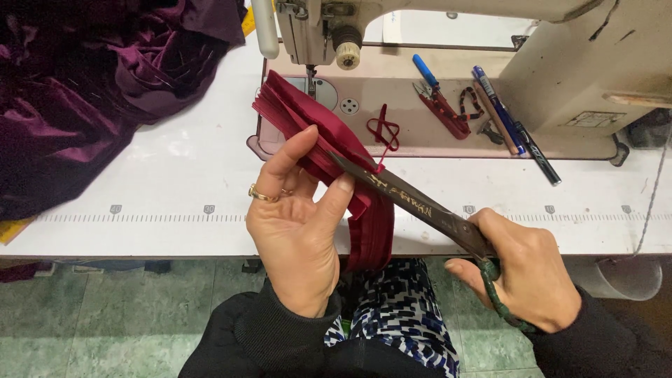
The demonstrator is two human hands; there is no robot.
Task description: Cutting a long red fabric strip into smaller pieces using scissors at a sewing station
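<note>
Before sewing machine (560, 63): left hand (294, 217) raised, grip pinching red fabric stack (329, 147); right hand (525, 273) grip clenched around scissors (420, 206)

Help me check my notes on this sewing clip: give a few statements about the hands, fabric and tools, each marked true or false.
1. The left hand holds a bundle of red fabric strips. True.
2. The right hand holds a pen. False: it grips large scissors.
3. The scissor blades point toward the red strips. True.
4. The purple velvet cloth lies at the right of the table. False: it lies at the left.
5. Small red snips rest on the sewing machine bed. True.
</note>
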